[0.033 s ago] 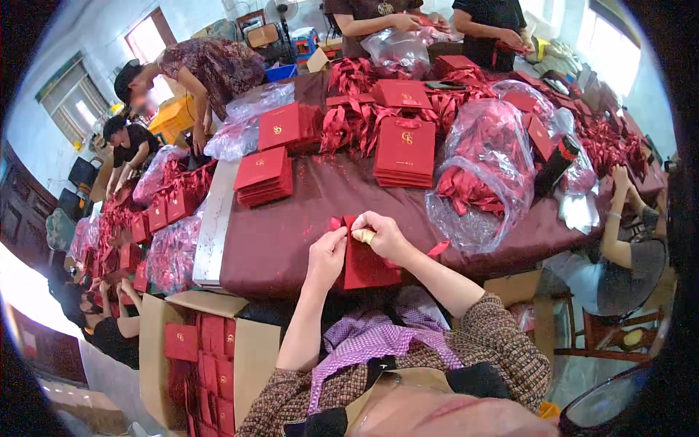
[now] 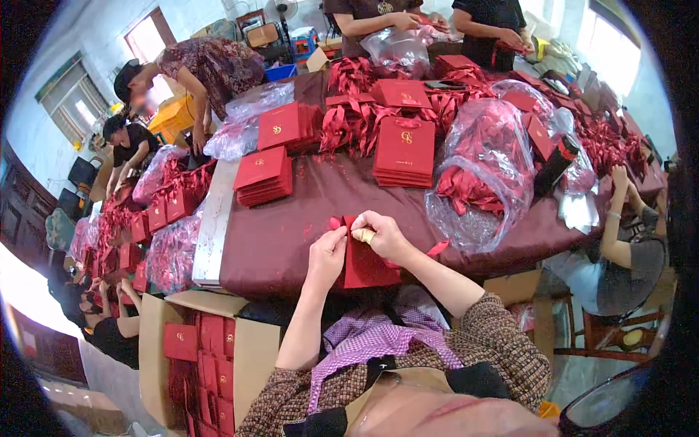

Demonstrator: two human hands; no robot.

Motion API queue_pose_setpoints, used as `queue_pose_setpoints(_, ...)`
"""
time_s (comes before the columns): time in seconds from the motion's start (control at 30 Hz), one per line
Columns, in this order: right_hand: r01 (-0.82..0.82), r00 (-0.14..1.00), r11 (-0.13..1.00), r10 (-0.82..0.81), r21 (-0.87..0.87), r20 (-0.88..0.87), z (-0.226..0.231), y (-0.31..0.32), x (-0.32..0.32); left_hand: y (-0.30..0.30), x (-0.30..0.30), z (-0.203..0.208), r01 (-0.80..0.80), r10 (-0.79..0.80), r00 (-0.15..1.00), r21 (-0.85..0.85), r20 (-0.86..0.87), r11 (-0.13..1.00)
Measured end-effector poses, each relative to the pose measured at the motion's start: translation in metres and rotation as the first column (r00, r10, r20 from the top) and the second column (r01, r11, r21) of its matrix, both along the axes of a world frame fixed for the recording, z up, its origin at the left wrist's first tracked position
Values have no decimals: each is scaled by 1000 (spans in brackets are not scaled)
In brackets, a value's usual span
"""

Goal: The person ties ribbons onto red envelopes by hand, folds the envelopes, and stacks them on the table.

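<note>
A small red paper bag lies at the table's near edge, below my two hands. My left hand is closed in a pinch at the bag's upper left edge, on a red ribbon whose loop sticks out past the fingertips. Close beside it, my right hand pinches at the bag's top edge; its fingertips partly hide what they grip. A pale yellow cover wraps one finger of that hand. Another stretch of ribbon shows past my right wrist.
Stacks of red bags stand farther back, some with ribbons. At right lie a clear plastic sack of ribboned bags and a dark cylinder. An open carton of red bags is at lower left. Several people work around.
</note>
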State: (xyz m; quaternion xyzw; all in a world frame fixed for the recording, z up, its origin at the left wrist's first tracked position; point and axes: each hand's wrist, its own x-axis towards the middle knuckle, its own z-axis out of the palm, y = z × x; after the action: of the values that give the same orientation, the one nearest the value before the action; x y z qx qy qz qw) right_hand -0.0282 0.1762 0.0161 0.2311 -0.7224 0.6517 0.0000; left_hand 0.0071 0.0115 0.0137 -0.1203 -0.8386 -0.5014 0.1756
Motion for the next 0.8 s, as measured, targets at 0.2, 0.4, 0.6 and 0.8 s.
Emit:
queue_pose_setpoints(0.2,-31,996,999,33,26,-80,3,1,3,5,-5,-7,-50,51,995,8,-91,999)
queue_pose_setpoints(0.4,25,868,945,141,325,-476,46,17,-2,9,-4,3,-66,65,997,-29,-43,997)
queue_pose_setpoints(0.6,27,742,898,276,438,-611,57,16,-6,9,4,12,-33,27,996,-68,-89,997)
queue_pose_setpoints(0.8,-80,752,850,394,521,-528,39,13,-20,1,5,-3,-30,29,999,29,31,999)
